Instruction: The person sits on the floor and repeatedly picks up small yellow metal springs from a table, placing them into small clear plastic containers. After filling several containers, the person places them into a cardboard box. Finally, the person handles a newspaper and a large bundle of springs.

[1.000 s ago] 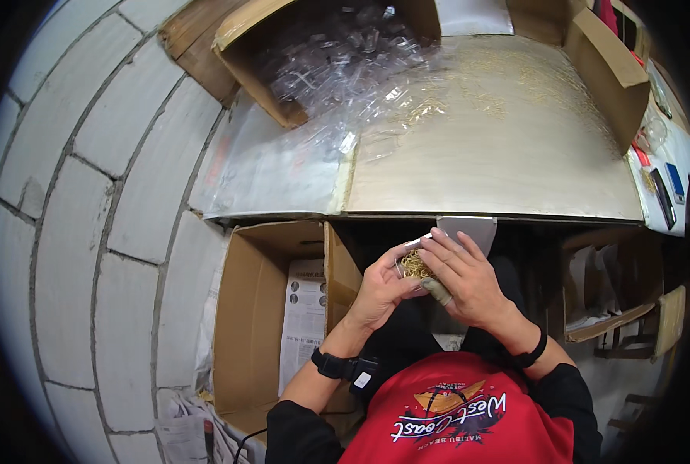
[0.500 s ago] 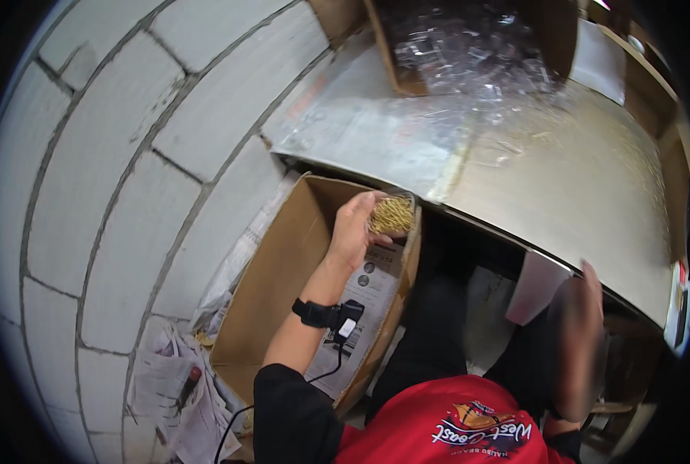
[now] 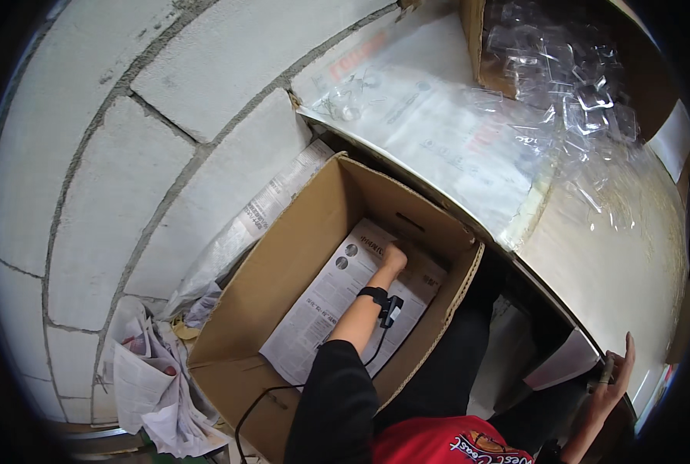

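Since the left hand (image 3: 394, 257) has descended into the cardboard carton (image 3: 279, 263), shifting work there from the table (image 3: 611, 267), its grip cannot be told and the packet of brass-coloured pins is hidden, presumably beneath it, while the right hand (image 3: 611, 380) extends loosely, apparently empty.

Black sleeve (image 3: 333, 402), printed red shirt (image 3: 437, 442), black wristband (image 3: 374, 295) with black cable (image 3: 381, 341).

Left fingers hidden; shirt (image 3: 426, 442) cropped
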A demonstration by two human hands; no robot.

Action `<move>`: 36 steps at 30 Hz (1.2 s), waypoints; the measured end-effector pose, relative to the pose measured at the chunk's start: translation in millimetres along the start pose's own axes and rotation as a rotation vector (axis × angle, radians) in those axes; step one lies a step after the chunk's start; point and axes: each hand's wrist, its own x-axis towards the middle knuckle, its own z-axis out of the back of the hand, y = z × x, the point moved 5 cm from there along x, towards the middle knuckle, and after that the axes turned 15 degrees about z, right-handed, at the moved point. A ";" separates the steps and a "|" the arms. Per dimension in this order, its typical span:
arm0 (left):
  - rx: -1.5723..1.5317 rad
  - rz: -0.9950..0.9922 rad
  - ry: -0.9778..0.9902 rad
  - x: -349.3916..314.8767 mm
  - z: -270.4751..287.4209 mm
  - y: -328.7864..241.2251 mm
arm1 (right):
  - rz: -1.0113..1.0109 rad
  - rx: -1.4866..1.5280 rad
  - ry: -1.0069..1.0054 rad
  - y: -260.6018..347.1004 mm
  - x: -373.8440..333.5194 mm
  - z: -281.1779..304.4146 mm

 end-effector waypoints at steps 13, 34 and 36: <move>0.484 -0.544 -0.196 -17.9 0.9 -11.4 | 0.337 -0.226 0.115 -13.0 62.9 33.8; 0.888 -1.325 0.035 -297.3 -135.8 -376.5 | 0.116 -0.654 0.625 -165.9 216.3 -57.7; 0.958 -1.341 0.012 -305.0 -129.7 -369.5 | 0.234 -0.494 0.622 -158.2 194.0 -33.3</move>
